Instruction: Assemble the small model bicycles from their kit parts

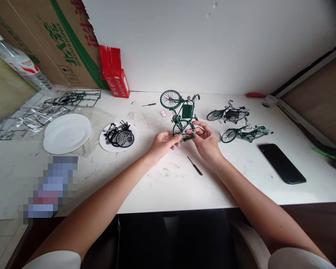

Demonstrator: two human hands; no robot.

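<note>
A green model bicycle (187,111) is held up over the middle of the table, tilted on end with one wheel high and the other low. My left hand (165,144) pinches the lower wheel from the left. From the right, my right hand (204,139) grips the same end near the green rear rack (189,137). Both hands' fingers are closed, and some fingertips are hidden behind the bicycle. Just below the hands lies a small black-handled screwdriver (196,166). Two more model bicycles, a black one (228,113) and a green one (245,132), are on the table to the right.
Black bicycle parts (120,135) sit on a paper plate (103,145); further left are white plates (67,132) and dark plastic sprues (72,99). A red box (117,82) and a bottle (22,63) stand behind. A phone (282,163) lies at right.
</note>
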